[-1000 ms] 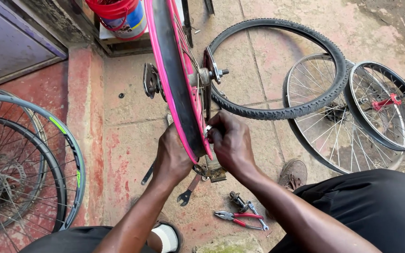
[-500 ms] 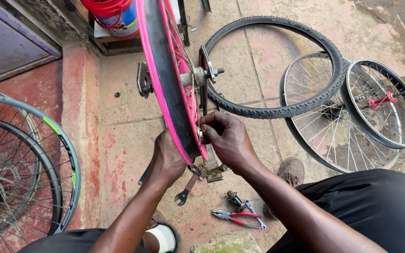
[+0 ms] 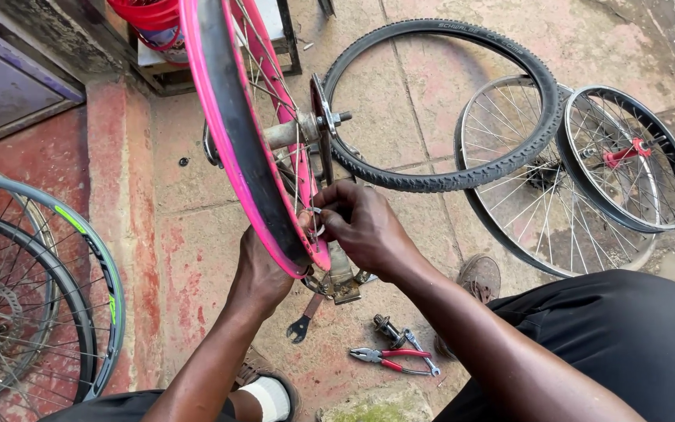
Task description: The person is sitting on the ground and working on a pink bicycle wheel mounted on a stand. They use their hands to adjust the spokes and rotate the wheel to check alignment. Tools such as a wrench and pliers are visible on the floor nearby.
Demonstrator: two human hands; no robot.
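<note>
Since the frame half a second back, the pink wheel (image 3: 236, 148) sits further left and higher in view, and the right hand (image 3: 365, 227) has shifted up from the rim's lower edge toward the spokes; the left hand (image 3: 259, 273) remains under the rim. The pink wheel stands on edge, tilted, black rim strip facing up, its hub and axle (image 3: 306, 129) pointing right. Right hand: fingers curled closed, pinching at the spokes just inside the rim; whether a small tool is held there cannot be told. Left hand: pressed against the far side of the rim near its lowest point, fingers hidden behind it, so grip state not readable. Just below the hands, a metal fitting (image 3: 343, 283) lies beneath the wheel's bottom edge. On the concrete floor (image 3: 197, 250) nearby: a flat spanner (image 3: 301, 324), red-handled pliers (image 3: 384, 358), a small wrench (image 3: 418, 348). Beyond the hub, a loose black tyre (image 3: 462, 101) overlaps a bare spoked wheel (image 3: 541, 195); a smaller black-rimmed wheel with red hub (image 3: 630, 156) leans beside it. Far left, a wheel with a green-marked rim (image 3: 80, 258).
</note>
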